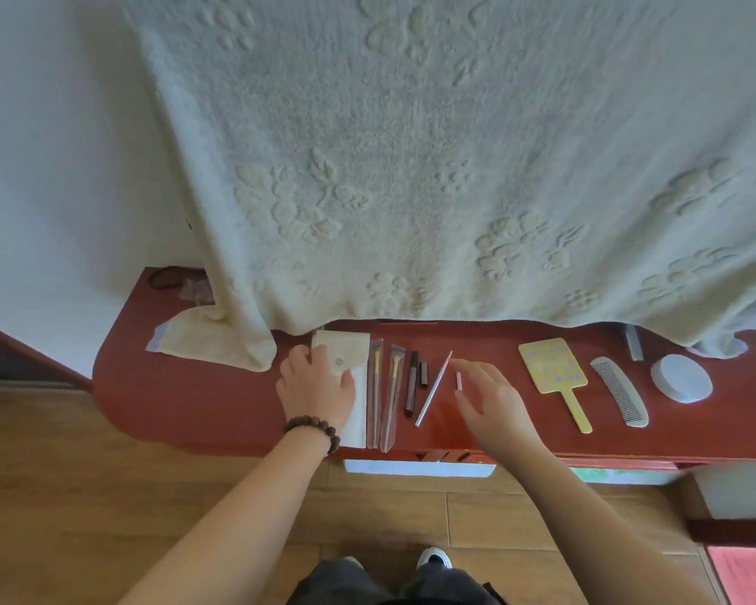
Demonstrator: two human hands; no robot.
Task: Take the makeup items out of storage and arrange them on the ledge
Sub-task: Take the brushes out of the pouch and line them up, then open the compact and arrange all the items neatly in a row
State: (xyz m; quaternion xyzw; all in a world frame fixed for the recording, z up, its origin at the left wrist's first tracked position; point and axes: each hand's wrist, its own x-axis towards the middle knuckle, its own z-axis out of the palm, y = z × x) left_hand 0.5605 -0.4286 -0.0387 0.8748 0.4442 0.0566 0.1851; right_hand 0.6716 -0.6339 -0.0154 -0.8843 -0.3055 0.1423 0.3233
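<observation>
Red lacquered ledge [193,399] is running L to R across the frame, rounded at its L end, w/ wood-look plank floor [105,495] below and a pale wall [53,168] at L. A cream towel w/ embossed flowers [411,168] is hanging down over the back of the ledge, its L corner folding onto the red surface.

Lying on the ledge, L to R:
- 1 white snap pouch [345,377]
- 2 brushes in clear sleeves [385,395], side by side, just R of the pouch
- 1 dark pen-type liner [411,384] w/ 1 short dark cap [424,372] beside it
- 1 thin silver-pink pencil [433,388], lying tilted
- 1 small pink cap [458,381], near the pencil
- 1 yellow hand mirror [553,371]
- 1 grey comb [619,391], plus 1 smaller grey piece [633,342] at the back, partly under the towel
- 1 round white lidded container [681,377]

Left hand [315,386], beaded bracelet [313,427] on the wrist, is resting palm-down on the pouch, fingers spread flat, pressing rather than gripping. Right hand [489,399] is hovering just over the ledge beside the pink cap, fingers loosely spread and holding nothing; can't tell if a fingertip is touching the cap.
</observation>
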